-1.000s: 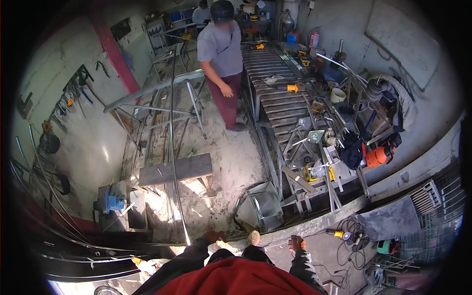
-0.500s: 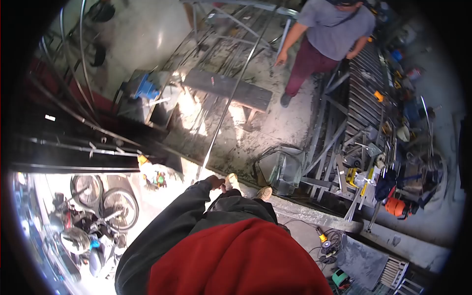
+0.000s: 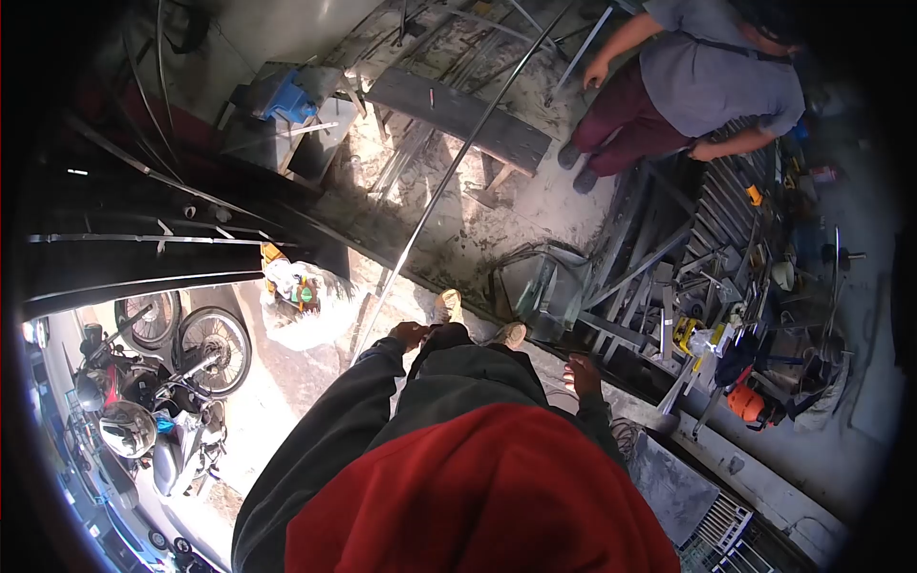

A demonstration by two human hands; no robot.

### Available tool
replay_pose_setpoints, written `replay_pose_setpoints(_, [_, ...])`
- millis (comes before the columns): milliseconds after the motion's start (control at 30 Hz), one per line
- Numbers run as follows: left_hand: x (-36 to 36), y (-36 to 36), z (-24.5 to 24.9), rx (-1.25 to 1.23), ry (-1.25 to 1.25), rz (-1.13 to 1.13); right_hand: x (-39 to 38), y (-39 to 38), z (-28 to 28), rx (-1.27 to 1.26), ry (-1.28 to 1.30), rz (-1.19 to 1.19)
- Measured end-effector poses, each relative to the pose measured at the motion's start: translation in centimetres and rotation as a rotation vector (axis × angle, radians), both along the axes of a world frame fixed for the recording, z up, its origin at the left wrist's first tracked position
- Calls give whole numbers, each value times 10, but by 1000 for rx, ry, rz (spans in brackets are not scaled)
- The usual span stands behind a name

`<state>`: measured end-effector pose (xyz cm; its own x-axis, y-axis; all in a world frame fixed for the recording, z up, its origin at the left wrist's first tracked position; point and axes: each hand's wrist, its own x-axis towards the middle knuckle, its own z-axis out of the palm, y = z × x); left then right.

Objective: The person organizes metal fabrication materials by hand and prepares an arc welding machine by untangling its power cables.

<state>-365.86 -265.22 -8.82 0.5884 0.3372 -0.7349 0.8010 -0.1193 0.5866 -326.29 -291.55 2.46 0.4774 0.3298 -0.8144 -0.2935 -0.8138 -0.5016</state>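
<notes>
My left hand (image 3: 411, 333) is in front of my left leg, its fingers curled; what it holds, if anything, is too small to make out. On the other side of my body, my right hand (image 3: 579, 375) is held out with its fingers apart and nothing in them. A long thin metal bar (image 3: 441, 183) runs diagonally across the floor, its near end a little left of my left hand. My two shoes (image 3: 449, 306) show between the hands.
A dark bench (image 3: 458, 116) stands ahead, with a blue vise (image 3: 287, 98) to its left. A co-worker (image 3: 707, 86) stands at the upper right by metal racks (image 3: 726, 210). Motorcycles (image 3: 162, 411) are at the left, and a bag (image 3: 304, 296) lies on the floor.
My right hand has come into view at the right of my body. My left hand has moved up slightly. The co-worker appears farther right, and the whole view has shifted.
</notes>
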Motion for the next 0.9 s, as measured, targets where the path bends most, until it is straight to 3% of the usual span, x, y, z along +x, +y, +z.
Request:
replay_pose_setpoints(67, [3, 5, 3, -83, 62, 32, -2, 10, 4, 148, -61, 99])
replay_pose_setpoints(133, [7, 13, 11, -156, 117, 204, -9, 14, 5, 137, -32, 99])
replay_pose_setpoints(333, [31, 35, 24, -77, 65, 115, -33, -22, -9, 35, 51, -1])
replay_pose_setpoints(400, [39, 41, 34, -71, 53, 93, -40, -49, -26, -67, 173, -115])
replay_pose_setpoints(433, [42, 43, 33, -105, 55, 103, -36, -90, -73, 76, 289, -126])
replay_pose_setpoints(533, [43, 45, 13, -143, -78, 238, -54, -121, -94, 124, 271, -145])
replay_pose_setpoints(567, [38, 43, -7, -92, -175, 173, -63, -110, -70, 90, 239, -156])
replay_pose_setpoints(633, [41, 44, -13, -100, -187, 149, -65, -122, -82, 66, 260, -168])
replay_pose_setpoints(733, [50, 47, -14, -97, -182, 16, -79, -118, -55, 16, 237, -282])
replay_pose_setpoints(800, [65, 57, -9, -33, -82, -312, -91, -96, -12, -4, 187, -424])
replay_pose_setpoints(833, [74, 58, 0, -214, 131, -156, -96, -92, 5, -2, 113, -465])
replay_pose_setpoints(867, [71, 64, -15, 56, -107, -625, -103, -96, 14, -3, 41, -508])
replay_pose_setpoints(900, [87, 66, 2, -100, 97, -435, -111, -109, 11, 22, 14, -528])
